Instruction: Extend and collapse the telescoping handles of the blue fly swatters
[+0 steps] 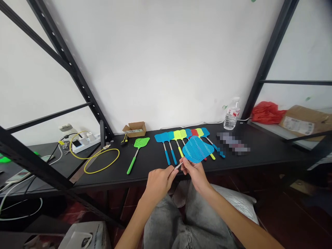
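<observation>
A blue fly swatter is near the middle of the frame, a bit low and to the right. It is held up over the front edge of the black table. The left hand is closed around the thin metal stick. The right hand pinches the stick just below the flat blue part, with its fingers curled in. I think two hands are there to keep the stick steady, one at each end of the bit that shows. I can't see the swatter's handle.

Behind it, a row of swatters lies in the middle of the frame, blue, yellow and red. Their flat parts point to the wall and most handles point to the person, maybe so they are easy to grab. Some flat parts seem to overlap, perhaps to save room. A green swatter lies apart, left of the row.

Behind the green one sits a small open box. A yellow cable lies in loops farther left. A water bottle stands right of the row, close to the wall, maybe to be out of the way. A red bag is at the right side of the frame.
</observation>
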{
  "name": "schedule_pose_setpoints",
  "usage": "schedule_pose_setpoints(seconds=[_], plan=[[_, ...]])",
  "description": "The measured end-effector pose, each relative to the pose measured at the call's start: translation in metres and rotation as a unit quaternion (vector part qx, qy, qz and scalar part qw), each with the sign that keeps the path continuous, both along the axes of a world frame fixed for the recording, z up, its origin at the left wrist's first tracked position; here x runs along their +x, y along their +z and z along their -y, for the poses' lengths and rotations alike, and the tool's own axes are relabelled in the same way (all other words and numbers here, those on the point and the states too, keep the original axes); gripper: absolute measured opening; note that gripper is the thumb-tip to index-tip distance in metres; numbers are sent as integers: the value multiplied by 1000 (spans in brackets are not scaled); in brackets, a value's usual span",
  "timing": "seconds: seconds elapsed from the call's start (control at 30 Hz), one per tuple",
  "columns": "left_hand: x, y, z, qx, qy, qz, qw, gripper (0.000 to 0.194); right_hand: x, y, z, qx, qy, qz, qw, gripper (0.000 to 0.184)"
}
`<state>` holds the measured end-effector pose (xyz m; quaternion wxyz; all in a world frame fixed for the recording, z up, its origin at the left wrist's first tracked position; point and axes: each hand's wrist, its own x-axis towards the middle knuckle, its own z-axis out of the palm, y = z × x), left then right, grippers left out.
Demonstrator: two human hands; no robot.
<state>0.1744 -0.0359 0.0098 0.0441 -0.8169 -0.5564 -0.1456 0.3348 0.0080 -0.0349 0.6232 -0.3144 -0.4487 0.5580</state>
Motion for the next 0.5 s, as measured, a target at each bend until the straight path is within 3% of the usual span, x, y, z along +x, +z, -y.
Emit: schedule_pose_setpoints(seconds=[0.23,0.5], plan=[[-6,-7,-7,59,16,-13,998,40,9,2,-11,-32,-53,-38,997,34],[-30,-12,-15,81,54,-33,995,37,42,7,-31,-79,-130,-100,983,39]])
